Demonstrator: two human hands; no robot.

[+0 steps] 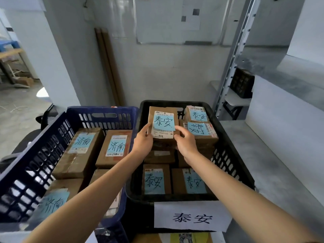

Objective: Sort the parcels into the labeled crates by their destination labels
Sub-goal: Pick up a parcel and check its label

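A small brown parcel [164,122] with a blue note reading 泰安 sits on top of the stack at the back of the black crate [233,155]. My left hand [142,142] grips its left lower edge and my right hand [185,143] grips its right lower edge. The black crate carries a white front label [192,217] reading 泰安 and holds several other parcels with 泰安 notes. To its left the blue crate [35,163] holds several brown parcels with blue 济南 notes [115,146].
A grey shelf surface [273,169] runs along the right, with a metal rack upright [235,55] behind it. A white wall and whiteboard stand behind the crates. Another parcel with a yellow label [189,238] lies below the black crate.
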